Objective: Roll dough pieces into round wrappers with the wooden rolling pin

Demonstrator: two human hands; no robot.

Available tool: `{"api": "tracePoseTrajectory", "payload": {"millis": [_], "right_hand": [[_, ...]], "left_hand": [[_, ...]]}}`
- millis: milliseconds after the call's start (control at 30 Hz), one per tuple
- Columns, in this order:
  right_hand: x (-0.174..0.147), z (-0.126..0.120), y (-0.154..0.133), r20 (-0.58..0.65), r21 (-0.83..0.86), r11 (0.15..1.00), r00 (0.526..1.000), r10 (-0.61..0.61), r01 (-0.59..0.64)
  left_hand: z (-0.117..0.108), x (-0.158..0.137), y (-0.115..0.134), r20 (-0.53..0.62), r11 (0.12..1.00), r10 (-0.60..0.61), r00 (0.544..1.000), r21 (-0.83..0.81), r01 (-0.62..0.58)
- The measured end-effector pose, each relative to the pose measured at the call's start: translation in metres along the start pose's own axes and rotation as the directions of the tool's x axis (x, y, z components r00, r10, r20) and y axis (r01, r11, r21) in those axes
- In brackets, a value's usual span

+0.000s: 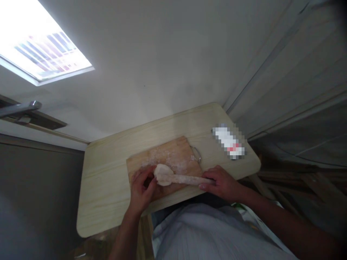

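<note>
A flattened piece of pale dough (163, 169) lies on a flour-dusted wooden cutting board (159, 151). My left hand (141, 186) pinches the dough at its left edge, with thumb and fingers curved round it. In my right hand (223, 185) is the right end of a slim, floury rolling pin (191, 179). The pin's left end rests over the lower part of the dough, and its grip end is partly hidden by my fingers.
The board lies on a light wooden table (105, 180), its metal handle (197, 153) at the right. A blurred-out white and red item (229, 142) sits at the table's right. Behind stands a white door with a lever handle (20, 109) and a bright window pane.
</note>
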State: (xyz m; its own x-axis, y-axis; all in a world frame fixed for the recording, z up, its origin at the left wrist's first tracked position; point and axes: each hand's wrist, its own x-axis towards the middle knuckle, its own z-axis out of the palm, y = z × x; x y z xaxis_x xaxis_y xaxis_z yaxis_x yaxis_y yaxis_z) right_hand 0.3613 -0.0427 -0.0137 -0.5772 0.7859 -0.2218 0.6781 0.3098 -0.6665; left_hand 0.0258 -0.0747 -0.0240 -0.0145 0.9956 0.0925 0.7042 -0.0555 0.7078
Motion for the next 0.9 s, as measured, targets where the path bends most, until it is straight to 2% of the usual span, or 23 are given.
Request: {"api": "tracePoseTrajectory", "payload": {"millis": [167,267,433,500,633,733,900], "right_hand": [[-0.001,-0.001,-0.001,-0.024,-0.012,1.000,1.000,-0.010,0.010],[-0.003,-0.008,-0.002,-0.037,-0.029,1.000,0.999,0.006,-0.007],[-0.005,-0.018,-0.001,-0.052,-0.049,0.998,0.998,0.045,-0.048],[-0.006,-0.017,0.000,-0.042,-0.042,0.998,0.998,0.049,-0.051],[-0.008,-0.011,0.002,-0.055,-0.046,0.998,0.998,0.041,-0.044],[-0.009,-0.006,0.002,-0.072,-0.058,0.997,0.996,0.045,-0.050],[-0.009,-0.005,0.003,-0.067,-0.055,0.998,0.997,0.040,-0.044]], "left_hand": [[-0.002,0.002,0.008,0.022,0.997,-0.057,0.998,-0.044,0.057],[0.003,0.002,0.014,0.007,0.987,-0.136,0.991,-0.090,0.136],[0.015,-0.003,0.022,-0.018,0.934,-0.303,0.953,-0.207,0.293],[0.016,-0.005,0.025,-0.006,0.935,-0.295,0.956,-0.210,0.287],[0.013,-0.007,0.029,-0.006,0.986,-0.169,0.986,-0.002,0.169],[0.016,-0.007,0.028,-0.006,0.981,-0.074,0.997,0.177,0.074],[0.027,-0.010,0.025,-0.088,0.937,-0.027,0.996,0.346,0.056]]}}
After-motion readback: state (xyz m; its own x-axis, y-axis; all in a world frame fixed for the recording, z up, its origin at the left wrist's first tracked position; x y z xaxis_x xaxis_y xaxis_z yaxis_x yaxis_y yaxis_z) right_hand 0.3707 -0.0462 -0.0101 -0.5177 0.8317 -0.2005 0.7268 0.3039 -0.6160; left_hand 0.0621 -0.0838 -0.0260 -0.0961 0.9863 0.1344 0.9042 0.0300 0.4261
